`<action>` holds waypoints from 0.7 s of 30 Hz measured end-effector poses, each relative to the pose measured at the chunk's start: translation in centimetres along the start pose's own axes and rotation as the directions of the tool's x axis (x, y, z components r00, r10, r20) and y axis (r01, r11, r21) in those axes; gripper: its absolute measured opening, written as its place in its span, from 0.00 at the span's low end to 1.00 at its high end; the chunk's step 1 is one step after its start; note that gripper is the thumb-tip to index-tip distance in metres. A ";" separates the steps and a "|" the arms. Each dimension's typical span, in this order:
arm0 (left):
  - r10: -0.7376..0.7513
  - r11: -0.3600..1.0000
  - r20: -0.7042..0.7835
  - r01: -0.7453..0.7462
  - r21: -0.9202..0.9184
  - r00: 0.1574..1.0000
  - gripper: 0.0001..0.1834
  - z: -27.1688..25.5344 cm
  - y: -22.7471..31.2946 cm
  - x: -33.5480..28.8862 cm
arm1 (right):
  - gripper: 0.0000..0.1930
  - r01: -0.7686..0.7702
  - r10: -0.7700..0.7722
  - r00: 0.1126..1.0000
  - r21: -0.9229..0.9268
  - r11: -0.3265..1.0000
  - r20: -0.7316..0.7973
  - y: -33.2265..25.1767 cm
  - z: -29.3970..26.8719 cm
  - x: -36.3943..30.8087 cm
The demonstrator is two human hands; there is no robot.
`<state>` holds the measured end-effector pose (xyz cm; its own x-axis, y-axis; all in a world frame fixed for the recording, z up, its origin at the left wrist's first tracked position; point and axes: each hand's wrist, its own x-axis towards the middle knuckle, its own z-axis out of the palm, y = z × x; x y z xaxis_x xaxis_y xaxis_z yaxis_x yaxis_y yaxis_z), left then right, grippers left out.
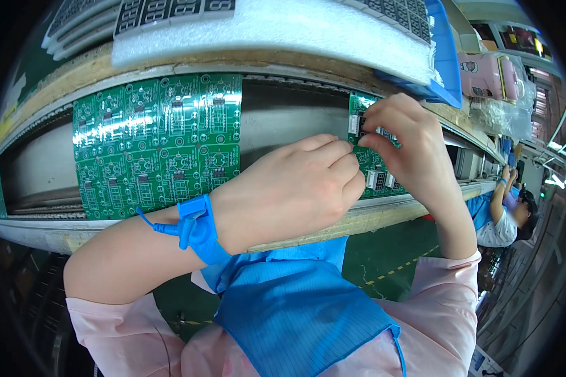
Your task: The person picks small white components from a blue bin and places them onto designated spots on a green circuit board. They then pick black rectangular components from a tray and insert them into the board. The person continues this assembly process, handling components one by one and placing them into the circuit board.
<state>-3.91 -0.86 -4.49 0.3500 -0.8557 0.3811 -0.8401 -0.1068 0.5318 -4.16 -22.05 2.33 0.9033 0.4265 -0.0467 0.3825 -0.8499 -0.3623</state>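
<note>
My right hand (412, 141) is closed over the left part of a green circuit board (366, 157). Its thumb and fingers pinch around a black digit display (362, 127) with a white side, low against the board. More such displays, among them one near the board's lower edge (380, 181), sit on this board. My left hand (317, 182) is curled beside the board's left edge, palm down. Its fingertips are tucked out of sight, so I cannot tell what they hold. A blue wrist strap (198, 229) circles my left wrist.
A larger green circuit-board panel (157, 147) lies to the left in the same metal-edged track (277, 113). Beyond it, white foam (264, 38) carries rows of digit displays (176, 11). A blue tray (449, 69) and a pink container (489, 76) stand at far right; another person (503, 217) is further off.
</note>
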 end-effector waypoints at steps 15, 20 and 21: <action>-0.077 0.991 -0.086 0.086 0.106 0.993 0.14 -0.7 1.9 2.6 | 0.08 -0.120 0.244 0.811 0.257 0.959 -0.532 2.3 0.8 -7.1; -0.154 0.973 -0.012 0.154 0.171 0.988 0.13 -1.2 2.9 3.4 | 0.08 -0.121 0.276 0.779 0.297 0.947 -0.563 3.2 3.4 -9.1; -0.156 0.973 -0.003 0.154 0.169 0.988 0.13 -1.4 3.0 3.7 | 0.08 -0.088 0.251 0.778 0.295 0.951 -0.576 3.2 3.9 -9.2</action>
<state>-4.53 -3.64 -0.47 0.4780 -0.8269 0.2963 -0.8340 -0.3215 0.4484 -11.99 -27.47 -2.02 0.9107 -0.0595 0.4087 0.2268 -0.7551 -0.6152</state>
